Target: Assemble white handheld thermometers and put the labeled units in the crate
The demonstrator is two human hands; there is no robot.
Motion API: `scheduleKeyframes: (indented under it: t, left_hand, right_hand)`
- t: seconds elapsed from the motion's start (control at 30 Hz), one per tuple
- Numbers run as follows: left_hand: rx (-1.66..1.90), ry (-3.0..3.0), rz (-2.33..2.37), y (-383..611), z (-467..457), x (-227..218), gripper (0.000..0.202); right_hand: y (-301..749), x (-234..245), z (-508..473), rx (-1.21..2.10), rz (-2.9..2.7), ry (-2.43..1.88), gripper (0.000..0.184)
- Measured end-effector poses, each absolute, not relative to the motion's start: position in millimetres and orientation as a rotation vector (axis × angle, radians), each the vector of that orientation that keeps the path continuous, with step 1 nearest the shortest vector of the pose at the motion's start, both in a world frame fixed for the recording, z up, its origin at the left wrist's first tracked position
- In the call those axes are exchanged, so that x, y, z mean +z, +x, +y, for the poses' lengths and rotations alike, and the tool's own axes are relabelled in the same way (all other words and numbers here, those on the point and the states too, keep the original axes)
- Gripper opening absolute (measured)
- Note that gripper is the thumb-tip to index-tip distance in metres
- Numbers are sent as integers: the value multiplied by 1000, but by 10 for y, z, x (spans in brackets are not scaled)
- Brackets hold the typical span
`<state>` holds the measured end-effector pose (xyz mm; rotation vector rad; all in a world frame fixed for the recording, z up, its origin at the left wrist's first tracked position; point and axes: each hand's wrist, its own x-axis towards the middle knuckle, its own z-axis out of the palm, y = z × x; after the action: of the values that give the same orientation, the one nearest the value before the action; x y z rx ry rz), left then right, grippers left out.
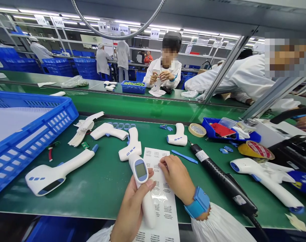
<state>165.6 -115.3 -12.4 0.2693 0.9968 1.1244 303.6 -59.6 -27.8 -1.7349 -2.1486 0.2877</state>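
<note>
My left hand is wrapped round the handle of a white infrared thermometer, whose grey screen in a blue frame faces me. Beneath it lies a long sheet of printed labels. My right hand rests on that sheet, thumb and fingertips pressed together at a label near its upper part; whether a label is between them cannot be made out. A blue band circles my right wrist. Just beyond the held thermometer lies another white thermometer, and a blue plastic pry tool lies right of the sheet.
More thermometers lie left and right. A black electric screwdriver slants across the right side. A blue crate stands left, a blue parts tray at back right. Across the green conveyor sits a co-worker.
</note>
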Motion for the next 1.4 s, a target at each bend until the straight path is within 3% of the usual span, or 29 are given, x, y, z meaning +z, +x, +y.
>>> scheduleKeyframes:
  t: [0.3, 0.57, 0.67, 0.77, 1.03, 1.4]
  left_hand:
    - [1113, 227, 1068, 1654, -1133, -153, 27]
    - [1137, 278, 1022, 1647, -1135, -167, 29]
    - [1166, 318, 989, 1646, -1150, -178, 30]
    - [1159, 347, 987, 1631, -1158, -193, 28]
    - [1150, 371, 939, 1635, -1147, -184, 20]
    - [1142, 447, 947, 1607, -1148, -247, 21]
  right_hand:
    - [2933, -308, -610, 181, -2162, -1804, 17]
    - [2972, -166, -732, 499, -2217, -1546, 12]
    - [2966, -127, -641, 611, -2167, -1535, 23]
    - [2957, -116, -550, 688, -2142, -1530, 11]
    - [3085, -134, -483, 919, -2097, -1471, 7]
    - [3124, -53, -437, 906, -2120, -1364, 13]
